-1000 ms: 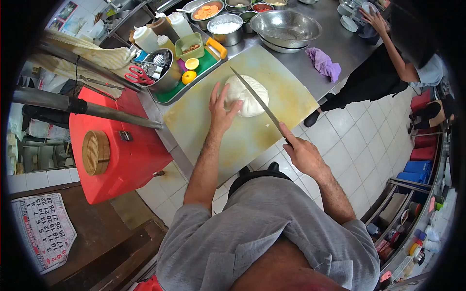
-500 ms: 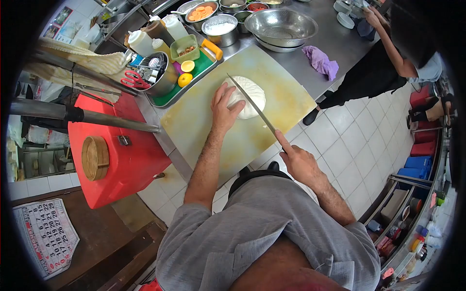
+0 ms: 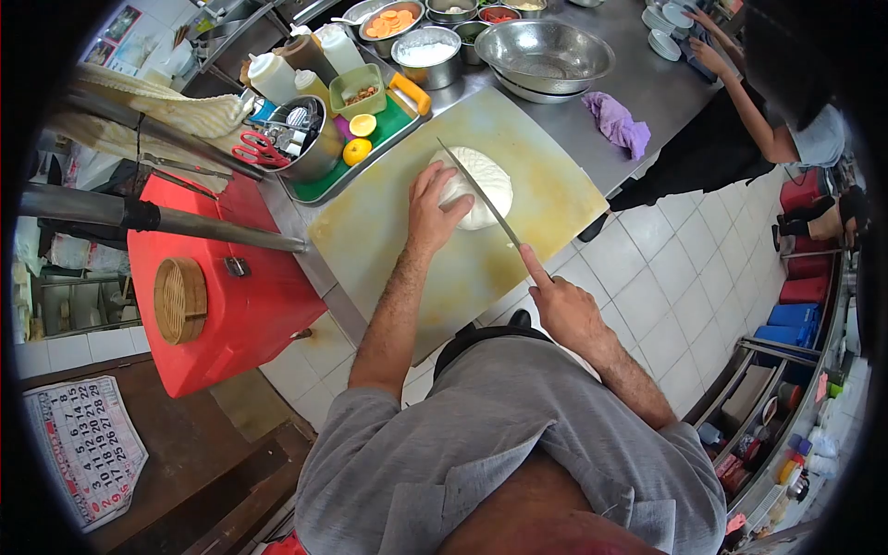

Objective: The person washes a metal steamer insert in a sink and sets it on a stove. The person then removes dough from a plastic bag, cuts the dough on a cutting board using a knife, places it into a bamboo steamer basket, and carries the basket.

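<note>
A round white piece of food with vein-like ridges, which looks like half a cabbage [image 3: 486,190], lies on the yellowed cutting board [image 3: 398,287]. My left hand [image 3: 433,205] holds it down at its left side, fingers bent over it and thumb apart. In my right hand [image 3: 561,301] is a long kitchen knife [image 3: 486,199], the index finger stretched along the back of the blade. The blade lies diagonally across the top of the cabbage, its tip beyond the far side. How deep the edge sits cannot be seen. A small white scrap lies near the blade's heel.
Behind the board are a metal bowl [image 3: 546,55], a purple cloth [image 3: 618,125] and bowls of ingredients. A green tray [image 3: 393,118] with lemon halves and a yellow-handled tool stands at the left. A red cooler [image 3: 227,287] is beside the counter. Another person [image 3: 758,120] handles dishes at the right.
The view has shifted slightly, moving the counter a little to the right. My hands, knife and cabbage keep nearly the same arrangement. The other person's hands have moved among the dishes.
</note>
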Demonstrator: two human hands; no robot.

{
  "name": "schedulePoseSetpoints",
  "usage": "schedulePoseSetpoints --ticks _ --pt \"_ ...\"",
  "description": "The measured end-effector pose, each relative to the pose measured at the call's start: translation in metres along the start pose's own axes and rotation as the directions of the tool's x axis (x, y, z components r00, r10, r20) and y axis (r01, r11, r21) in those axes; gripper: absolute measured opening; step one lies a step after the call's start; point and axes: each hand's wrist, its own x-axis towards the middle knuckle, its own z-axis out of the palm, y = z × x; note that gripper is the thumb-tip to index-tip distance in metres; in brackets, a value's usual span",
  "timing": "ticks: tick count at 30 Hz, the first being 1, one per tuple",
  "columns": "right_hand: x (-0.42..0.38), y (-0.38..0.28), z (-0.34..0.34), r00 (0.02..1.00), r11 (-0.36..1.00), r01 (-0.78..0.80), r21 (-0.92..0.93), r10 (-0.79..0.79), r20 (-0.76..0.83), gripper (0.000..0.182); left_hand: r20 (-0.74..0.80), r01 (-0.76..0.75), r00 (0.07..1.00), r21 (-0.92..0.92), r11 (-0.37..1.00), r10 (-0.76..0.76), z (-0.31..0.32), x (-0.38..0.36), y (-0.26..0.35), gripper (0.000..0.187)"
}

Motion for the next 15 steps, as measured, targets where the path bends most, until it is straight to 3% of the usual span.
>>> schedulePoseSetpoints --ticks 7,15 --pt "0.021 -0.001 0.000 0.997 0.998 0.063 -0.007 -0.063 -0.052 0.061 0.002 0.016 1.000 -0.009 1.000 -0.016 -0.001 0.000 0.001 0.048" --pt "0.038 -0.015 -0.014 0.997 0.999 -0.022 0.046 0.019 0.076 0.061 -0.006 0.013 1.000 0.000 1.000 -0.013 0.000 0.000 0.001 0.049"
